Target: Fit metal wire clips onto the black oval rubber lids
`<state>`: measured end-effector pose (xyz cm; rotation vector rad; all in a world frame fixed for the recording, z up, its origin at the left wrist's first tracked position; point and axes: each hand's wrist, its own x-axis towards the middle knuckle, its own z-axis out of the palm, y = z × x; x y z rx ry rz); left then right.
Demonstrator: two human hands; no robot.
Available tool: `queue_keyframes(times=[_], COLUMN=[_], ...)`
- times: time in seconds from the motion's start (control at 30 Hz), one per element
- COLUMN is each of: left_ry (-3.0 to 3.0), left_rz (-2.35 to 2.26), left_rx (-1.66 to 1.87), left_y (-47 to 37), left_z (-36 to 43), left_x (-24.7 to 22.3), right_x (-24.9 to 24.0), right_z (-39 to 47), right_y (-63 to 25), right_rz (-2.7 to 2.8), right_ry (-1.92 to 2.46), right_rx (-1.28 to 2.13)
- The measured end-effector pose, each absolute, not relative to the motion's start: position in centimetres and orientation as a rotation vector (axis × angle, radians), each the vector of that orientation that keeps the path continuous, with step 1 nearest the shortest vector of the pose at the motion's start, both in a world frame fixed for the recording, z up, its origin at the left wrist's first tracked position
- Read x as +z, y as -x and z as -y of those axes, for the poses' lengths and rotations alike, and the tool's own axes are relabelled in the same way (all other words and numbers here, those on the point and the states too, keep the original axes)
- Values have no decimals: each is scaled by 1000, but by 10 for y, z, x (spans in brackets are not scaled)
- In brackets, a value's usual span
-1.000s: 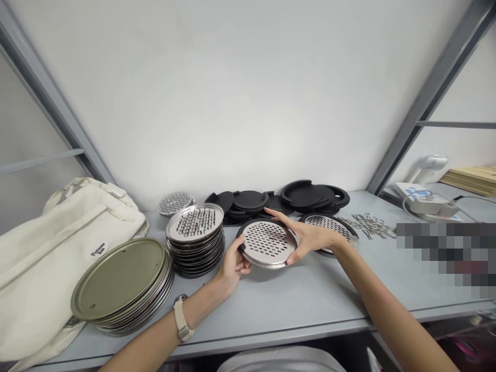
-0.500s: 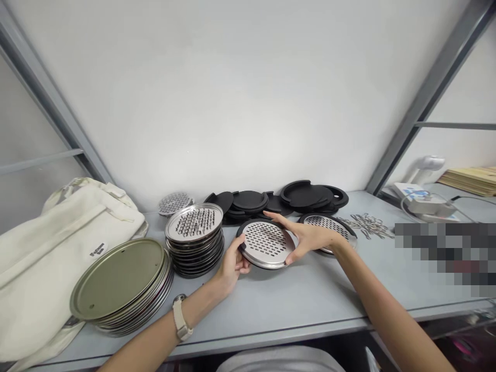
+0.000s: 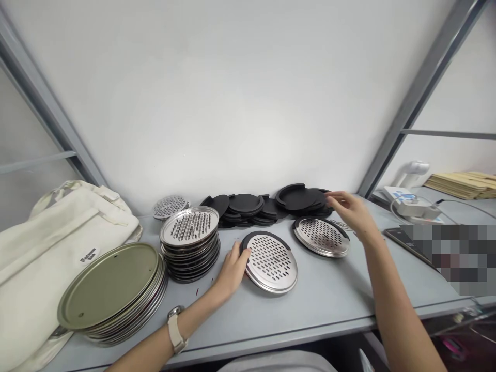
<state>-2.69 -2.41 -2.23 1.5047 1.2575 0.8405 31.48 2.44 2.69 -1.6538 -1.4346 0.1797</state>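
My left hand [image 3: 231, 271] grips a round metal grater [image 3: 272, 263] by its left edge, thumb on top and the fingers partly hidden. A black rim piece runs around the grater's upper left side. The disc sits at or just above the table. My right hand [image 3: 354, 214] hangs in the air to the right, empty, with its fingers stretched leftward and slightly apart. Below it lies a second round grater [image 3: 321, 235], also with a black rim piece. Partly hidden behind my right hand is a pile of thin metal loops [image 3: 344, 226].
Black round plates and rims [image 3: 246, 204] lie along the wall. To the left stand a stack of grater discs [image 3: 189, 253], a stack of round trays with a green one [image 3: 112, 284] on top, and a cream bag [image 3: 62, 248]. A white device [image 3: 411, 209] with cables and wooden boards [image 3: 461, 184] are at right.
My right hand has let go of the grater and moved right and up. My left hand still holds the grater, which has come slightly nearer and turned. The view has shifted a little.
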Motion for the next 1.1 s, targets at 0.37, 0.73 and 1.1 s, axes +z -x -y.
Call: queue_keyframes(times=[0.37,0.73,1.1], left_ry=[-2337,-2329,-2374], left_rz=[-1609,-1676,-1675], left_rx=[529,498,478], left_y=[36,31,31], left_z=[21,26,26], left_x=[-19,-11,-11], right_x=[-21,-37,-41], right_z=[-40,-46,-51], right_y=[-380,-381,-381], right_rz=[1317,1354,1435], right_ry=[2301,2453,2314], right_rx=[78,16,25])
